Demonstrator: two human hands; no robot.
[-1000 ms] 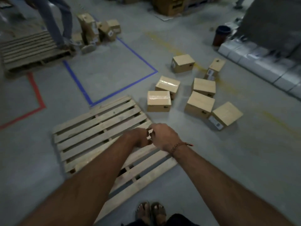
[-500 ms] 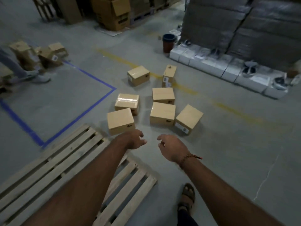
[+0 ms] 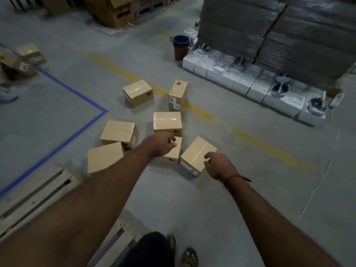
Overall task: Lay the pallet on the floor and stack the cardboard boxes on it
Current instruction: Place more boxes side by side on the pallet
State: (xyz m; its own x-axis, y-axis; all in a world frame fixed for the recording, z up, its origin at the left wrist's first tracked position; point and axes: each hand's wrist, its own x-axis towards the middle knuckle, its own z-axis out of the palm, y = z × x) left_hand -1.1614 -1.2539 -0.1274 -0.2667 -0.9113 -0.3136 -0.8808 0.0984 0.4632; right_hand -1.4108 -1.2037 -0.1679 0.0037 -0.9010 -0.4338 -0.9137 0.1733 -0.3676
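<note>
Seven cardboard boxes (image 3: pixel 167 123) clustered ahead (two more far left), one pallet (image 3: pixel 36 191), one bin (image 3: pixel 180 47)

We see both arms stretched out over a cluster of cardboard boxes (image 3: pixel 167 122) on the grey floor — left hand (image 3: pixel 162 142) and right hand (image 3: pixel 219 165) loosely curled, holding nothing — with the wooden pallet (image 3: pixel 36 191) lying flat at lower left.

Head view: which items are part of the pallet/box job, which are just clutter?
Job:
pallet, flat on the floor
seven loose cardboard boxes, none stacked
left hand and right hand, both holding nothing

Clutter:
bin
white cartons
wrapped stack
far boxes
</note>
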